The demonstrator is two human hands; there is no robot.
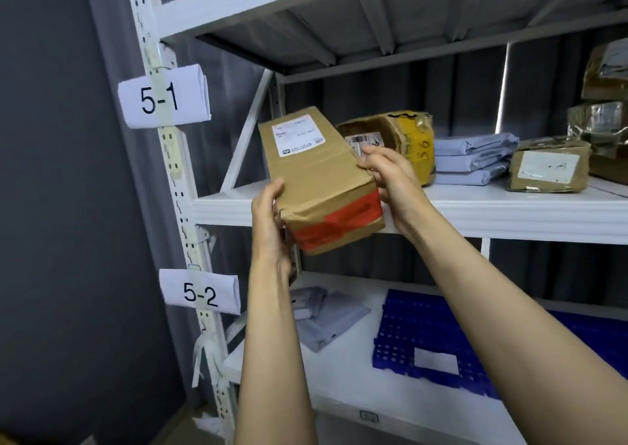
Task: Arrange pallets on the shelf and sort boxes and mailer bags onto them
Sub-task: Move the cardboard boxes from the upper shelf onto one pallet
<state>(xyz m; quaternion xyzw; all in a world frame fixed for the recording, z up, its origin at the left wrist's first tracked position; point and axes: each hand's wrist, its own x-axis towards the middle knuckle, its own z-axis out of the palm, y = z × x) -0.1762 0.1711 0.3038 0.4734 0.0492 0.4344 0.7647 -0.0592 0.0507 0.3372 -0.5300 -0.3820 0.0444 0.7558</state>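
A long brown cardboard box (316,169) with a white label and red tape on its near end is held tilted over the front edge of the upper shelf (509,206). My left hand (268,220) grips its lower left corner. My right hand (390,172) grips its right side. Behind it on that shelf stands a crumpled brown box with yellow tape (401,135), then a stack of grey-blue mailer bags (472,159) and a small taped box (550,166). On the lower shelf lie a blue plastic pallet (424,329) and grey mailer bags (326,315).
The white rack upright (176,179) at the left carries paper tags reading 5-1 and 5-2. More wrapped brown parcels (605,105) are stacked at the far right of the upper shelf. A dark wall is on the left.
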